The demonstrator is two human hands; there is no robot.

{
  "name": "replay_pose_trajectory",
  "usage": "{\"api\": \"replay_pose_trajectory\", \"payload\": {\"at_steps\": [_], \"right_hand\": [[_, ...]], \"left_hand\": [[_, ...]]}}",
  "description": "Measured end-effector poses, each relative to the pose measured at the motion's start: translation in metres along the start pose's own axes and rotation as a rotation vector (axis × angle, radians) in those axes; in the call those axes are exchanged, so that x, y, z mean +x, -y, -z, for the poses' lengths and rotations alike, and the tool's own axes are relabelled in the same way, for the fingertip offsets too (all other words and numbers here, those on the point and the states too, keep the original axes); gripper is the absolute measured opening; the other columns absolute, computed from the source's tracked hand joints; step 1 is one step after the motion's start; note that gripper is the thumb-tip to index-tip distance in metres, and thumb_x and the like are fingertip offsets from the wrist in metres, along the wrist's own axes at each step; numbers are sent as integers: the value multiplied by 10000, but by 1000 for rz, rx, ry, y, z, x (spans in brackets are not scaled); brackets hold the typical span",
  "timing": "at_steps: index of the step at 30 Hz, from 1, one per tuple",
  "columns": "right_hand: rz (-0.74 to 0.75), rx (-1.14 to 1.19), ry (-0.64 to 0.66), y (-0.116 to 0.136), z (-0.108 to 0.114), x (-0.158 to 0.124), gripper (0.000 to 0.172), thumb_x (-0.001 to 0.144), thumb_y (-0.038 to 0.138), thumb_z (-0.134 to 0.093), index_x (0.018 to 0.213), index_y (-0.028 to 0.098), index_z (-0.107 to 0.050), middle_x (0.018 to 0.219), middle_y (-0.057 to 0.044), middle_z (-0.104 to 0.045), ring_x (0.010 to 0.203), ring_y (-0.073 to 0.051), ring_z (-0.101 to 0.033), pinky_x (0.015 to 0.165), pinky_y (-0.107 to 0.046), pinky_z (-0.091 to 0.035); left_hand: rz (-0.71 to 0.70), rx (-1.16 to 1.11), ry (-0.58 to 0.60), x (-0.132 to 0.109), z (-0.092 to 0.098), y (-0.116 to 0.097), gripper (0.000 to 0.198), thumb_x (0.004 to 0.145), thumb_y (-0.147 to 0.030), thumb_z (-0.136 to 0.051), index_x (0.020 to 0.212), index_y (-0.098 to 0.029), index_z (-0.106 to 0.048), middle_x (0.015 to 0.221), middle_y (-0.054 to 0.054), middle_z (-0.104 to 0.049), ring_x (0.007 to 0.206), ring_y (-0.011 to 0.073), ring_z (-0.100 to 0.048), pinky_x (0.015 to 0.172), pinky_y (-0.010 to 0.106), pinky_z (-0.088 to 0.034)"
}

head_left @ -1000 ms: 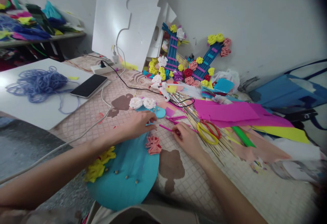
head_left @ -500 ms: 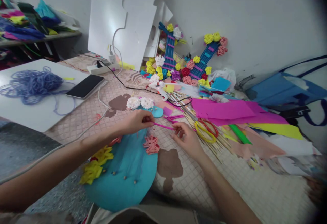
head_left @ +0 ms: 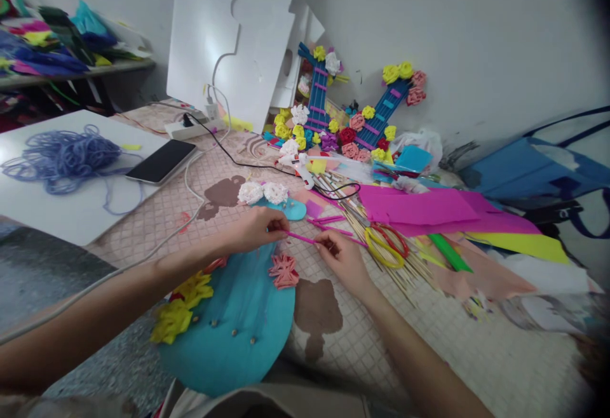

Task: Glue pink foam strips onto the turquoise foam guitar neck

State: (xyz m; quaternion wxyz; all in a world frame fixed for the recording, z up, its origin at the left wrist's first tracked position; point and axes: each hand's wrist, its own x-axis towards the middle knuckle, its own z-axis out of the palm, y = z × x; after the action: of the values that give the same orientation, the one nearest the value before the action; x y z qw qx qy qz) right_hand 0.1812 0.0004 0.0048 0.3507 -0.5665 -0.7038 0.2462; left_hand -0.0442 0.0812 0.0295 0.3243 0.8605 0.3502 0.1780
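Observation:
My left hand (head_left: 257, 227) pinches one end of a thin pink stick (head_left: 301, 238). My right hand (head_left: 344, 258) pinches its other end, so the stick spans both hands. Just below lies a teal foam guitar shape (head_left: 238, 316) on the floor, with a coral foam flower (head_left: 284, 270) on its right side, yellow flowers (head_left: 178, 307) on its left edge and two white flowers (head_left: 264, 192) at its neck.
Yellow and red scissors (head_left: 387, 244) lie on a bundle of wooden skewers (head_left: 405, 269) right of my hand. Pink foam sheets (head_left: 429, 208), a glue gun (head_left: 301, 167), a phone (head_left: 161, 161), blue cord (head_left: 61, 154) and two decorated blue guitars (head_left: 372, 119) surround the spot.
My left hand left the teal shape and took one end of the pink stick. My right hand let go briefly, then closed on the other end again.

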Motion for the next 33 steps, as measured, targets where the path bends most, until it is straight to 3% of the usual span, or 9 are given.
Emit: {"api": "replay_pose_trajectory", "payload": {"at_steps": [4, 10, 15, 33], "right_hand": [[16, -76, -40, -6, 2, 5, 80, 831, 186, -512, 825, 198, -590, 772, -18, -609, 667, -161, -557, 628, -284, -447], [43, -212, -69, -17, 7, 11, 107, 836, 176, -491, 848, 193, -596, 877, -62, -593, 799, -201, -573, 689, -322, -473], [54, -260, -41, -20, 4, 12, 110, 830, 166, -491, 846, 191, -596, 871, -61, -597, 803, -203, -573, 705, -338, -478], [39, -216, -28, -20, -3, 15, 101, 820, 160, -495, 832, 196, -589, 831, -44, -588, 741, -186, -583, 677, -327, -476]], "left_hand": [[76, 36, -56, -5, 18, 9, 257, 781, -298, -582, 995, -171, -647, 811, 39, -691, 727, 151, -625, 641, 235, -460], [202, 202, -103, -23, 42, 33, 185, 767, -319, -570, 776, -158, -662, 676, 31, -659, 621, 146, -580, 585, 247, -407], [238, 228, -83, -30, 42, 42, 176, 750, -306, -562, 754, -160, -662, 650, 28, -656, 597, 145, -570, 555, 244, -372], [309, 194, -37, -22, 36, 35, 268, 765, -417, -530, 696, -179, -629, 595, 2, -639, 559, 137, -554, 535, 234, -349]]}}
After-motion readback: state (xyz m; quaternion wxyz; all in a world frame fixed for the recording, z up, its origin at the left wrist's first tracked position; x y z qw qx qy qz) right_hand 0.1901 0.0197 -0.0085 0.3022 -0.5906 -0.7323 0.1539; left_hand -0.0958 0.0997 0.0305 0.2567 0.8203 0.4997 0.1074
